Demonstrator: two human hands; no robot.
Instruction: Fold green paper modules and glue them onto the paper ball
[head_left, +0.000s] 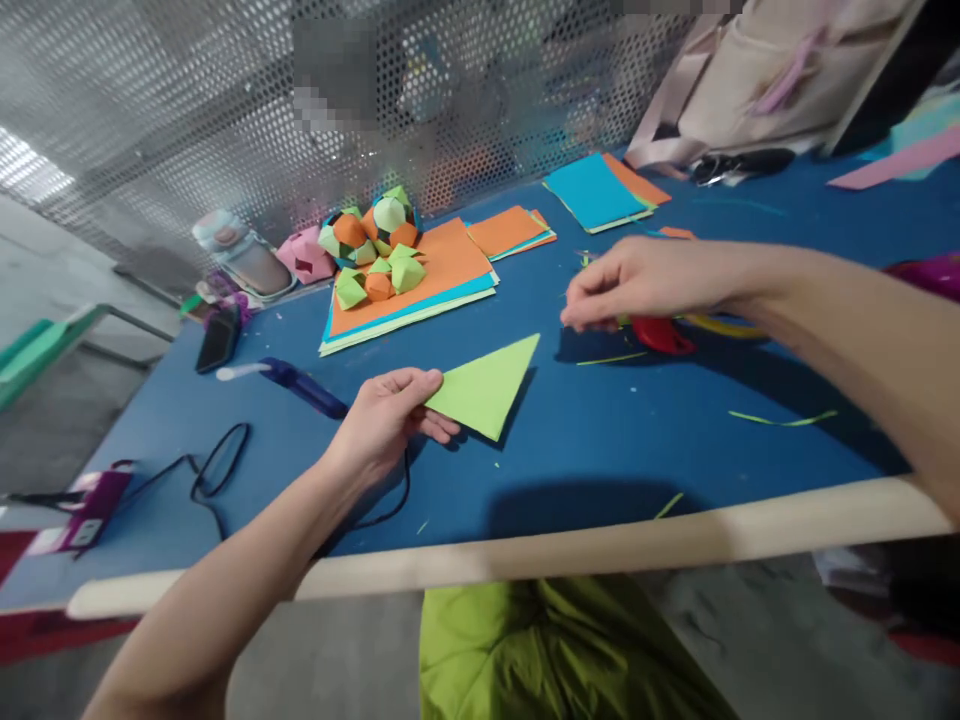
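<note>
My left hand (390, 412) pinches a light green sheet of paper folded into a triangle (487, 390) between thumb and fingers, its tip pointing up and right over the blue table. To the right, my right hand (630, 283) hovers above the table with its fingers drawn together. Whatever they may hold is hidden. Just below that hand lie a red object (664, 336) and a yellow curved piece (727, 326), both partly covered by the hand and forearm. A thin green paper strip (611, 359) rests between the triangle and the red object.
Behind are stacked coloured sheets (420, 318) bearing folded paper balls (390, 220), smaller orange sheets (510, 232) and blue sheets (600, 192). At left lie a blue tool with a white end (300, 385), a phone (219, 338), a bottle (244, 255) and a purple power strip (94, 515) with cable.
</note>
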